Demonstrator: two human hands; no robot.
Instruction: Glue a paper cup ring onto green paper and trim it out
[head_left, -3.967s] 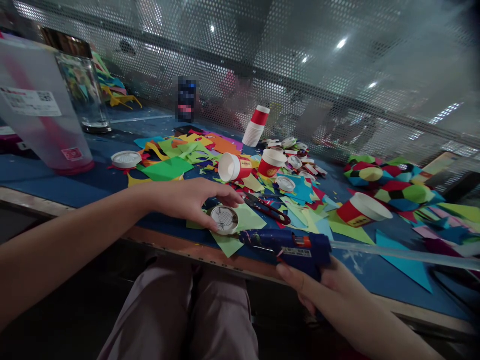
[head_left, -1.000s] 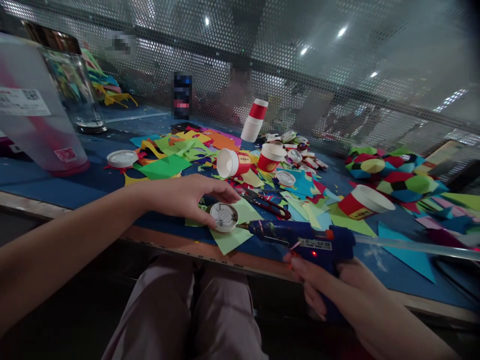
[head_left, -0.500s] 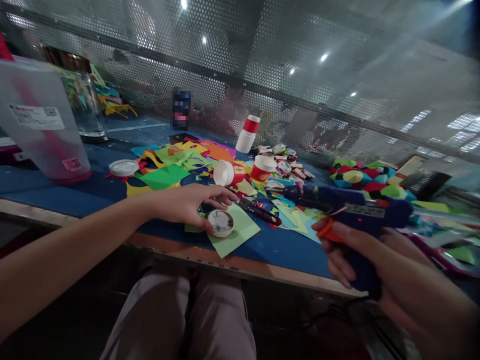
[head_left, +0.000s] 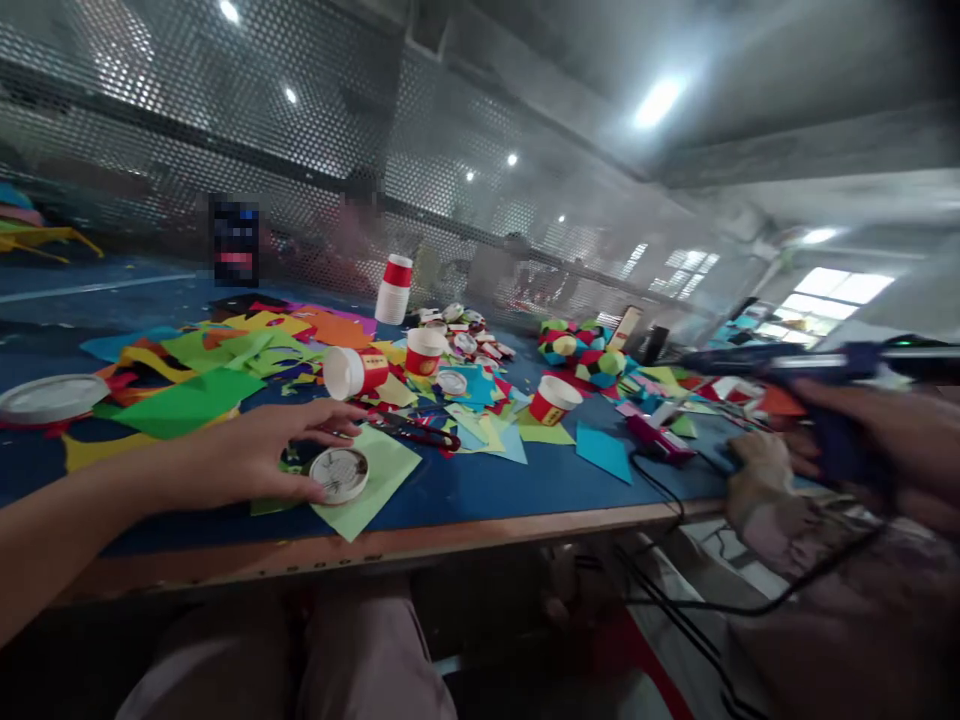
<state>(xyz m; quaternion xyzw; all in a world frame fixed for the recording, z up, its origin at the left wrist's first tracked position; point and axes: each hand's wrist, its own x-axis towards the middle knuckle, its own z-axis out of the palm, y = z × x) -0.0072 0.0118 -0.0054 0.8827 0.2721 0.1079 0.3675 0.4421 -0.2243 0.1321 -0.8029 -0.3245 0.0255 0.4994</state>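
My left hand [head_left: 266, 455] reaches in over the table with fingers apart. Its thumb touches the edge of a shallow round white cup base [head_left: 340, 475], which has dark lines inside. That base rests on a pale green paper sheet [head_left: 386, 470]. Just beyond the fingers lie dark-handled scissors [head_left: 416, 430]. At the right edge, smeared by motion, my right hand [head_left: 889, 430] is wrapped round the grip of a dark blue glue gun [head_left: 795, 362]. The gun is held up above the table level, its nozzle pointing left.
Paper cups [head_left: 424, 352] stand and lie among coloured paper scraps [head_left: 262, 345]. A cup stack [head_left: 394, 290] stands behind. Patchwork balls [head_left: 581, 350] sit farther right. Another person's hand [head_left: 757, 465] rests near a purple device [head_left: 660, 438]. Black cords [head_left: 720, 605] hang below.
The view has turned to the right, bringing another person's hand and sleeve into sight. My right hand has swung the glue gun away to the right. My left hand stays at the cup base.
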